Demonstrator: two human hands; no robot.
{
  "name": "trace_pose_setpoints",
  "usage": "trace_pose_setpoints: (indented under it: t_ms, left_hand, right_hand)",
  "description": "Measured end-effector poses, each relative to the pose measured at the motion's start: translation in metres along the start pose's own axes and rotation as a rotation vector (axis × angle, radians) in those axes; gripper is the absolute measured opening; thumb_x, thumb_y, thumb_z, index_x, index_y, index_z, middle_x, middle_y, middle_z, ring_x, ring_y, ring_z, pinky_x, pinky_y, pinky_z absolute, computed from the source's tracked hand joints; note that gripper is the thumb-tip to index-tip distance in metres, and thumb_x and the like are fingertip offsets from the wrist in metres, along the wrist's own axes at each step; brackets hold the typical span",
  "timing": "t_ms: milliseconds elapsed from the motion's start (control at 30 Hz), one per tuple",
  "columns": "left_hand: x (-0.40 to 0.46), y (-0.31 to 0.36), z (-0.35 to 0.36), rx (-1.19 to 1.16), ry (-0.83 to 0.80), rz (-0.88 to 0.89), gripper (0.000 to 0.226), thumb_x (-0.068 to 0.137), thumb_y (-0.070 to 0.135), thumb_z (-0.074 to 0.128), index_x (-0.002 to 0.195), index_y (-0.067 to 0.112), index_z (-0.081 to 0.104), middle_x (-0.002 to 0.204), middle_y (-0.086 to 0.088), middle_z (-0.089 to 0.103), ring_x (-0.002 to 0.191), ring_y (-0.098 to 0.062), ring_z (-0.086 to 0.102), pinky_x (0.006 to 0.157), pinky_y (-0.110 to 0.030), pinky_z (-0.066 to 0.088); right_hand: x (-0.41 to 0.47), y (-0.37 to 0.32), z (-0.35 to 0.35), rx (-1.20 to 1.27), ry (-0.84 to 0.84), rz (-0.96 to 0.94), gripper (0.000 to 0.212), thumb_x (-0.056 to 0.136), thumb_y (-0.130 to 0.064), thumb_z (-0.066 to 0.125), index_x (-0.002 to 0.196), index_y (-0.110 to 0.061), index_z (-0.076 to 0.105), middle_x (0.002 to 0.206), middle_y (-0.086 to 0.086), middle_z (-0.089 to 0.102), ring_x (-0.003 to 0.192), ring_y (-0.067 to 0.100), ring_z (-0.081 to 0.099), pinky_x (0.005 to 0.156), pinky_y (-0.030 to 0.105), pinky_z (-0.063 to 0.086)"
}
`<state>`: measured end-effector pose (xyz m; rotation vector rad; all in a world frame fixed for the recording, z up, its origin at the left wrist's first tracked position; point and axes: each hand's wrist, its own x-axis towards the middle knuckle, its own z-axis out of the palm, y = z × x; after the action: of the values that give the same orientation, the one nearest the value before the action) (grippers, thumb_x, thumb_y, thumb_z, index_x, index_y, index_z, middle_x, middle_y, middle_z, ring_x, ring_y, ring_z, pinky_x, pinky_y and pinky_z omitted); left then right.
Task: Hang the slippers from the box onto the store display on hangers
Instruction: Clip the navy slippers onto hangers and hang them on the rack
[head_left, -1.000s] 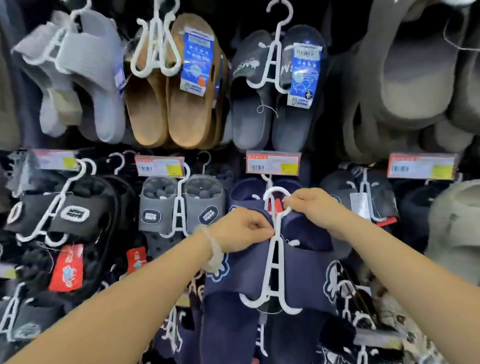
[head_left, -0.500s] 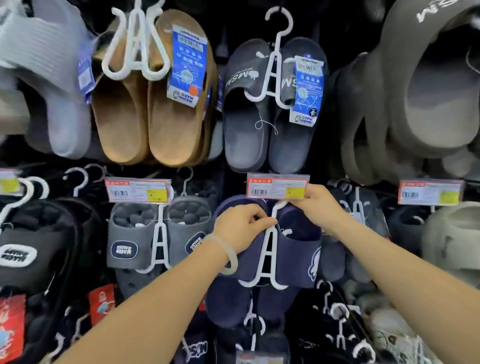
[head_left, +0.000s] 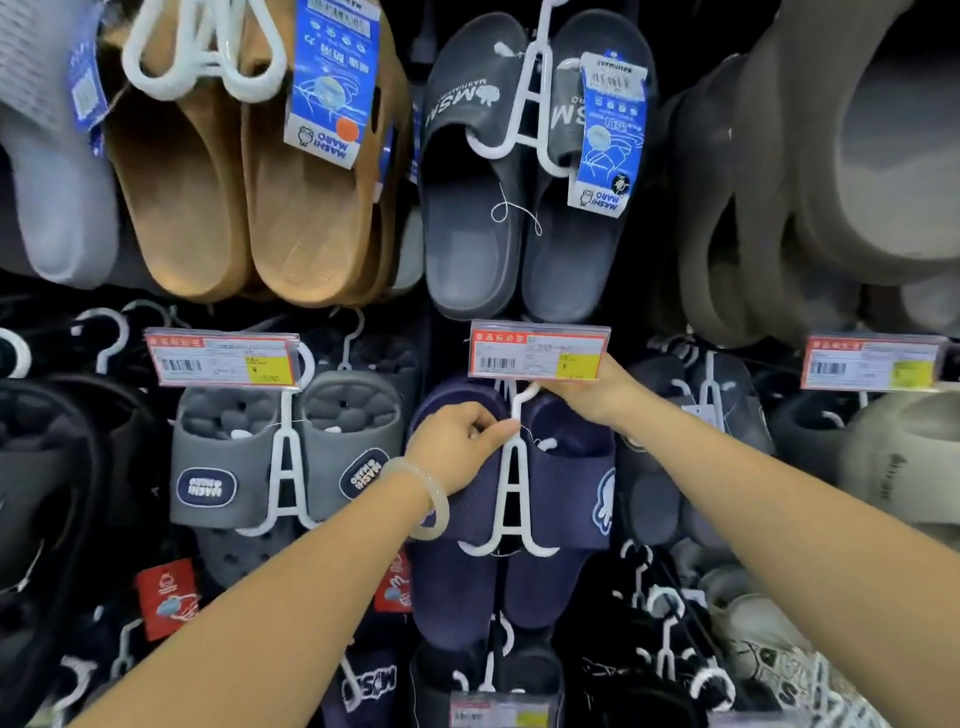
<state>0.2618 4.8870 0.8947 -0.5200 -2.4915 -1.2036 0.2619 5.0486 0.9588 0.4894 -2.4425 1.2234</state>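
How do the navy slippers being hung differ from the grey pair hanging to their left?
The navy slippers are dark blue with smooth uppers; the grey slippers are lighter, with bumpy footbeds and oval logo patches. The navy pair's hanger is gripped by the left hand and right hand; the grey pair hangs untouched. Both sit on white A-shaped hangers under price tags.

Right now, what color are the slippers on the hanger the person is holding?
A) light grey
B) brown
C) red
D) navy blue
D: the left hand pinches the white hanger, and the slippers on it are navy blue; the right hand is up at the hanger's hook, under the price tag.
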Motion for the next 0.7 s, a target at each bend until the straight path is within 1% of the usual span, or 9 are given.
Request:
trace_pose_setpoints:
  t_ms: [67, 100, 200, 233, 333, 400, 467, 600, 700]
  left_hand:
    - [0.001, 0.000, 0.001, 0.002, -0.023, 0.009, 0.022, 0.082, 0.044, 0.062, 0.073, 0.024, 0.057, 0.068, 0.006, 0.055, 0.068, -0.012, 0.052, 0.075, -0.030, 0.045]
    - [0.000, -0.001, 0.001, 0.001, -0.036, 0.015, 0.021, 0.080, 0.043, 0.065, 0.076, 0.023, 0.059, 0.071, 0.006, 0.057, 0.072, -0.012, 0.054, 0.077, -0.029, 0.045]
    - [-0.006, -0.006, -0.003, 0.072, -0.051, 0.032, 0.037, 0.070, 0.044, 0.074, 0.097, 0.022, 0.062, 0.086, 0.006, 0.063, 0.087, -0.013, 0.060, 0.088, -0.030, 0.047]
    - [-0.009, -0.008, -0.005, 0.139, -0.042, 0.046, 0.046, 0.067, 0.047, 0.076, 0.103, 0.023, 0.061, 0.091, 0.006, 0.065, 0.093, -0.014, 0.061, 0.093, -0.031, 0.045]
    - [-0.017, -0.012, -0.007, 0.379, -0.044, 0.096, 0.062, 0.064, 0.054, 0.074, 0.115, 0.026, 0.054, 0.102, 0.004, 0.066, 0.104, -0.019, 0.057, 0.100, -0.034, 0.036]
    - [-0.021, -0.013, -0.005, 0.447, -0.046, 0.106, 0.064, 0.066, 0.054, 0.073, 0.120, 0.026, 0.051, 0.101, 0.000, 0.064, 0.105, -0.023, 0.054, 0.099, -0.034, 0.034]
    - [-0.022, -0.013, -0.003, 0.447, -0.042, 0.104, 0.065, 0.067, 0.052, 0.073, 0.121, 0.025, 0.050, 0.106, -0.004, 0.062, 0.106, -0.025, 0.052, 0.098, -0.034, 0.033]
    - [-0.025, -0.018, -0.001, 0.420, -0.026, 0.117, 0.077, 0.066, 0.052, 0.074, 0.131, 0.023, 0.043, 0.124, -0.004, 0.056, 0.118, -0.026, 0.044, 0.103, -0.035, 0.032]
    - [-0.039, -0.020, 0.002, 0.368, 0.053, 0.169, 0.089, 0.064, 0.050, 0.076, 0.137, 0.018, 0.037, 0.136, -0.003, 0.047, 0.129, -0.024, 0.036, 0.110, -0.034, 0.028]
  right_hand:
    - [0.001, 0.005, 0.001, -0.051, 0.022, 0.023, 0.023, 0.088, -0.014, 0.060, 0.110, -0.011, 0.065, 0.116, 0.005, 0.065, 0.106, 0.016, 0.059, 0.100, 0.036, 0.046]
    - [0.000, 0.011, 0.001, -0.084, 0.036, 0.018, 0.024, 0.088, -0.019, 0.061, 0.110, -0.014, 0.066, 0.117, 0.004, 0.066, 0.108, 0.016, 0.060, 0.100, 0.034, 0.046]
    - [-0.015, 0.021, -0.001, -0.141, 0.042, -0.065, 0.033, 0.087, -0.028, 0.061, 0.120, -0.022, 0.060, 0.116, -0.012, 0.061, 0.106, 0.005, 0.054, 0.087, 0.002, 0.038]
    - [-0.019, 0.027, -0.002, -0.153, 0.036, -0.084, 0.038, 0.084, -0.034, 0.063, 0.122, -0.026, 0.058, 0.117, -0.012, 0.059, 0.108, 0.006, 0.053, 0.090, 0.003, 0.038]
    - [-0.029, 0.048, -0.004, -0.319, -0.037, -0.079, 0.073, 0.069, -0.053, 0.069, 0.133, -0.032, 0.042, 0.137, -0.002, 0.046, 0.130, 0.017, 0.039, 0.110, 0.036, 0.033]
    - [-0.033, 0.055, -0.003, -0.422, -0.094, -0.049, 0.095, 0.061, -0.061, 0.069, 0.142, -0.031, 0.028, 0.148, 0.000, 0.031, 0.138, 0.021, 0.026, 0.114, 0.040, 0.025]
    - [-0.034, 0.055, -0.001, -0.481, -0.122, -0.046, 0.111, 0.053, -0.072, 0.061, 0.146, -0.031, 0.016, 0.154, 0.001, 0.019, 0.142, 0.022, 0.015, 0.116, 0.042, 0.019]
    - [-0.038, 0.052, 0.000, -0.498, -0.111, -0.022, 0.104, 0.068, -0.058, 0.068, 0.148, -0.032, 0.008, 0.157, 0.002, 0.006, 0.145, 0.025, 0.005, 0.118, 0.044, 0.014]
    - [-0.046, 0.049, 0.004, -0.531, 0.018, -0.072, 0.098, 0.071, -0.052, 0.070, 0.147, -0.028, 0.013, 0.157, 0.004, 0.008, 0.145, 0.027, 0.005, 0.118, 0.045, 0.014]
